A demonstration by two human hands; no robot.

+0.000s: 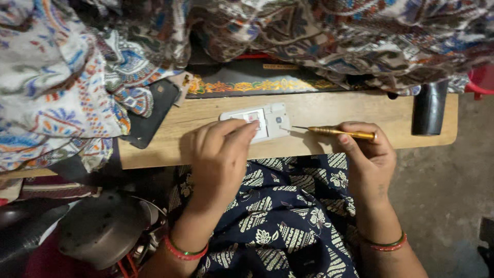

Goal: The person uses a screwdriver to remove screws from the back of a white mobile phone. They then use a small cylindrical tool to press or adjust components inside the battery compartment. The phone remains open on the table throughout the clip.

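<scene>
Wooden tabletop (319,110) under patterned cloth | left hand (220,157) fingers pressed flat on opened white phone (256,122), mid-tabletop | right hand (366,154) pinching brass screwdriver (334,132), tip just beside phone | back cover off, insides exposed, reassembly not done

The light is dim and warm, strongest on the wooden table (319,110), where the screwdriver (339,133) casts a soft shadow toward the viewer. The lower left corner sinks into near-black. The patterned cloth (56,77) smears slightly at the edges. No glare; mild overall softness.
</scene>
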